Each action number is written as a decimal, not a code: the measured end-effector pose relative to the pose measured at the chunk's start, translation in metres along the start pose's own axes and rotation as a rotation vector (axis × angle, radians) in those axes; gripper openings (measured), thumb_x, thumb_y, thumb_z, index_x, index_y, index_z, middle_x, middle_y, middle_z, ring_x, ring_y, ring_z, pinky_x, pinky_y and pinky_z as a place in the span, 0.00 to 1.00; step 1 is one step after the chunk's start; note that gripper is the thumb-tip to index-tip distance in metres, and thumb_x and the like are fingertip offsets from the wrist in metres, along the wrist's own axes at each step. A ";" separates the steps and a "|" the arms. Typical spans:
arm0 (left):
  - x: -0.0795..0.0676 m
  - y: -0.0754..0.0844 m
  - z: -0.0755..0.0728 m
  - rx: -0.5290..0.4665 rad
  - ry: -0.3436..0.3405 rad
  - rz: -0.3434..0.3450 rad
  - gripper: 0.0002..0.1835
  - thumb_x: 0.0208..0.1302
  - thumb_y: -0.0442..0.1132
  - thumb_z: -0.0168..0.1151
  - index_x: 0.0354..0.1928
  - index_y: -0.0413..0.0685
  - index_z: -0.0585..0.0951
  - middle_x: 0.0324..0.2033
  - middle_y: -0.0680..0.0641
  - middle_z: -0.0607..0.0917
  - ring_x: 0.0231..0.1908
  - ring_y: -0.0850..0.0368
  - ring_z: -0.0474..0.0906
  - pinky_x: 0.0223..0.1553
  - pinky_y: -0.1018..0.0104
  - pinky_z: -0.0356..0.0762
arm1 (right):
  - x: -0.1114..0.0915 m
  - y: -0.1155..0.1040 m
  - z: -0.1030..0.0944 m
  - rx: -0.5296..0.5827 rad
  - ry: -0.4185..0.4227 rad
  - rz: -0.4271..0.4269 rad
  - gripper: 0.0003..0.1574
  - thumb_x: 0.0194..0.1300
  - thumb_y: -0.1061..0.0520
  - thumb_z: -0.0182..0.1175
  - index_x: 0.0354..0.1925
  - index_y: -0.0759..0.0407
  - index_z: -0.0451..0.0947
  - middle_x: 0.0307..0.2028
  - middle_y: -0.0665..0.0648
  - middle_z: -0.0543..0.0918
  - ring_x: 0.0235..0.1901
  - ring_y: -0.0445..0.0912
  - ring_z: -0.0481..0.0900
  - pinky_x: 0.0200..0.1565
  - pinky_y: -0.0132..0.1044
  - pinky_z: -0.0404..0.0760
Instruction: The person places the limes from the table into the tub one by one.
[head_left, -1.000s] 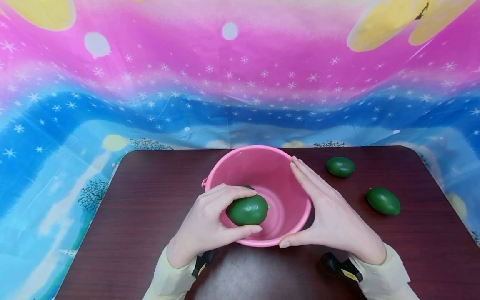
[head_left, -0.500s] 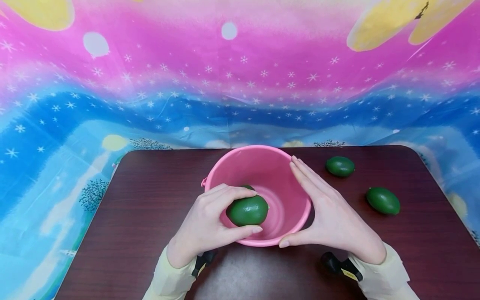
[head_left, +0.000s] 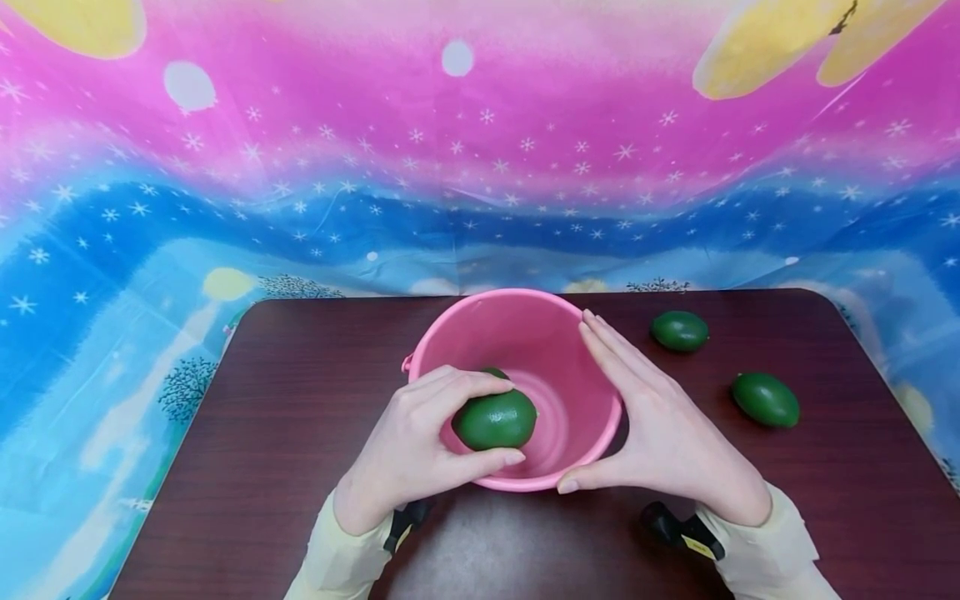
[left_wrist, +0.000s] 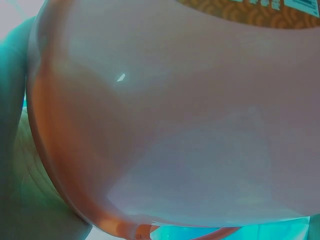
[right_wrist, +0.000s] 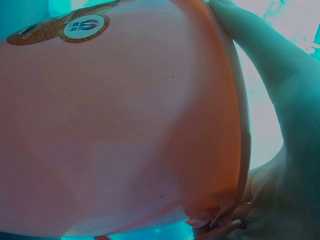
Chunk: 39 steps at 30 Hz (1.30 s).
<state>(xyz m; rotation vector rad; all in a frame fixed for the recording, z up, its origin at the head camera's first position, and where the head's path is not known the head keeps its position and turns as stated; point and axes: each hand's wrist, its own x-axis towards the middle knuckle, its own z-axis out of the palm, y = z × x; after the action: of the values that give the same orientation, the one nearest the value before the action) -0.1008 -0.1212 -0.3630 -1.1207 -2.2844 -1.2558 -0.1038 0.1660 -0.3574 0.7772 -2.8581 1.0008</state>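
A pink bucket [head_left: 517,302] stands in the middle of the dark wooden table. My left hand [head_left: 420,433] reaches over its left rim and grips a glossy green lime [head_left: 497,421] between thumb and fingers, above the bucket's opening. Part of another green lime [head_left: 492,372] shows just behind those fingers; the rest is hidden. On the other side my right hand [head_left: 660,425] holds the bucket by its right rim, thumb at the front and fingers along the back right. Both wrist views are filled mostly by the bucket's outer wall [left_wrist: 190,100].
Two more limes lie on the table [head_left: 300,400] to the right: a farther lime [head_left: 679,332] and a nearer lime [head_left: 765,400]. A pink and blue snowflake-patterned cloth [head_left: 480,192] hangs behind the table's back edge. An orange-brown label [right_wrist: 62,30] is stuck on the bucket.
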 end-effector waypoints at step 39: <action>0.002 -0.002 -0.010 0.042 0.015 -0.021 0.52 0.42 0.59 0.83 0.71 0.52 0.73 0.70 0.51 0.71 0.70 0.50 0.64 0.67 0.45 0.64 | 0.001 0.000 0.001 0.039 0.002 0.000 0.87 0.32 0.21 0.78 0.82 0.40 0.46 0.80 0.41 0.45 0.77 0.45 0.47 0.59 0.57 0.75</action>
<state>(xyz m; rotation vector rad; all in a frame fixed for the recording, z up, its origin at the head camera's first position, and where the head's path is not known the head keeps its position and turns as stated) -0.1046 -0.1290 -0.3578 -1.0722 -2.3057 -1.2138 -0.1041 0.1650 -0.3576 0.7782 -2.8449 1.0591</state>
